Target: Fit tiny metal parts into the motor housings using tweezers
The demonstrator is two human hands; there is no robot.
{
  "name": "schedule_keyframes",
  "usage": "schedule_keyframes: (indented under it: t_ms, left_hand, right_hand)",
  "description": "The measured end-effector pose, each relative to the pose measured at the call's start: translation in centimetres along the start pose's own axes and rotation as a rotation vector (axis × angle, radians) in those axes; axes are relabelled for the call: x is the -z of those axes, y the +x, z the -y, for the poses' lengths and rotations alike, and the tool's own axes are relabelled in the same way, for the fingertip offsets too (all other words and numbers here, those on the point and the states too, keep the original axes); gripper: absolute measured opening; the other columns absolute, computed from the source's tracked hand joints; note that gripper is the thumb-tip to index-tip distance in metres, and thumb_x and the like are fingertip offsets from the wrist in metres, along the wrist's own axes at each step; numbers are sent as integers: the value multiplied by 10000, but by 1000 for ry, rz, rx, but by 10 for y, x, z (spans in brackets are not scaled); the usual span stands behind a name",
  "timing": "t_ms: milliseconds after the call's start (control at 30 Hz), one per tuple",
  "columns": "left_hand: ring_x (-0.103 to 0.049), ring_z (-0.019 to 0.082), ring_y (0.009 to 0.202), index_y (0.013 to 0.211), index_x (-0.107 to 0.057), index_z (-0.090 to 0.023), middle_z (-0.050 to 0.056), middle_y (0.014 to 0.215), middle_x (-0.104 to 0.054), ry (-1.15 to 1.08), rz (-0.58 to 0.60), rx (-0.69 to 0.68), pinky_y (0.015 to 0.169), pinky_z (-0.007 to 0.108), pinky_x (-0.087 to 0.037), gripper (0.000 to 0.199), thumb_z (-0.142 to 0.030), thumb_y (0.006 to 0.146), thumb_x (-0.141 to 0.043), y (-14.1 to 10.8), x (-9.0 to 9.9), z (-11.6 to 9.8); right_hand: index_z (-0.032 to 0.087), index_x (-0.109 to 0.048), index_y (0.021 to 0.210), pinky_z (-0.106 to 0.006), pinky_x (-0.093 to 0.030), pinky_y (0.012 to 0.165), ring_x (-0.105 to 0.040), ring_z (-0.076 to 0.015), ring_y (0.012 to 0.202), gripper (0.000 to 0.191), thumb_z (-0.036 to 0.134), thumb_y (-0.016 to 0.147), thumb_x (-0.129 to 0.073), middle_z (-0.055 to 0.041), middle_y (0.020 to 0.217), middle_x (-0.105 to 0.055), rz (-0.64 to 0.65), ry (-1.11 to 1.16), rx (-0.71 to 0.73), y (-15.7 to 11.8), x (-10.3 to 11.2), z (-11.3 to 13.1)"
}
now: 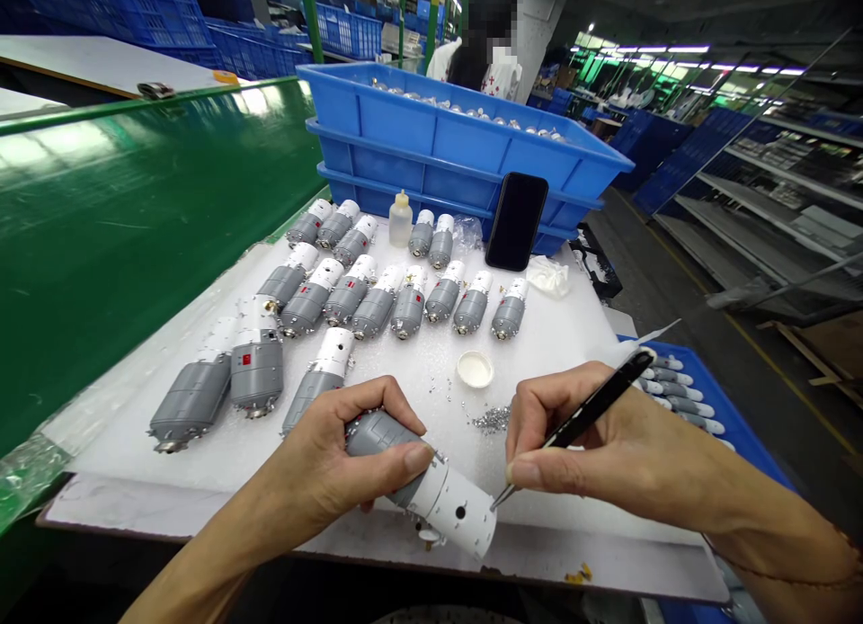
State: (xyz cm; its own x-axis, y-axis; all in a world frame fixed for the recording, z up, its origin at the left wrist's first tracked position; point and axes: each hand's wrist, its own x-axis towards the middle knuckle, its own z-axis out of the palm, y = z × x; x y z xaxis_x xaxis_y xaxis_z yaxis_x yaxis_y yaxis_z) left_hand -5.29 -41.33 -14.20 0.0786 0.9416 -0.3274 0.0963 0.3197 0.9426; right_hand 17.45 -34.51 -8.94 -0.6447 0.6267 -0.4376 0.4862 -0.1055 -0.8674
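Observation:
My left hand (357,458) grips the grey end of a grey-and-white model cylinder (449,503), its white end tilted down to the right above the table's front edge. My right hand (573,426) is closed around black tweezers (593,399), whose metal tips touch or nearly touch the rim of the white end. Beyond my hands, small silvery parts (492,419) lie in a loose pile beside a small round white dish (475,369). Several similar models (256,368) rest in rows on the white foam sheet (378,372).
Stacked blue crates (465,147) stand at the back, with a phone (517,221) leaning on them. A small bottle (400,219) and crumpled tissue (547,276) are nearby. A blue tray (734,417) with parts is at right, a green conveyor (155,192) at left. Behind the crates is a person (482,49).

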Motion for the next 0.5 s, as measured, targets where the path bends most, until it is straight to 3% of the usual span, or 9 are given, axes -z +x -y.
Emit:
schedule_keyframes:
  t_ms: [300, 400, 500]
  left_hand:
    - [-433, 93, 472, 770, -636, -208, -59, 552, -512, 32, -3, -37, 420, 176, -376, 277, -454, 716, -751, 0, 6, 8]
    - [-454, 90, 500, 749, -660, -215, -47, 576, -540, 66, -48, -86, 465, 171, -363, 254, -437, 702, -776, -4, 7, 9]
    - [-468, 91, 534, 740, -682, -227, -39, 615, -562, 46, -116, -119, 487, 161, -366, 251, -431, 671, -809, -10, 8, 12]
  right_hand:
    - [206, -676, 753, -210, -428, 642, -577, -116, 731, 191, 336, 782, -813, 14, 766, -687, -1, -13, 149, 0, 7, -5]
    - [218, -687, 775, -208, -446, 624, -604, -128, 748, 180, 358, 798, -799, -9, 827, -712, -110, 10, 194, -4, 14, -9]
    - [227, -682, 788, -168, -416, 537, -563, -87, 647, 153, 340, 830, -777, -2, 827, -714, -243, 10, 276, -4, 16, -20]
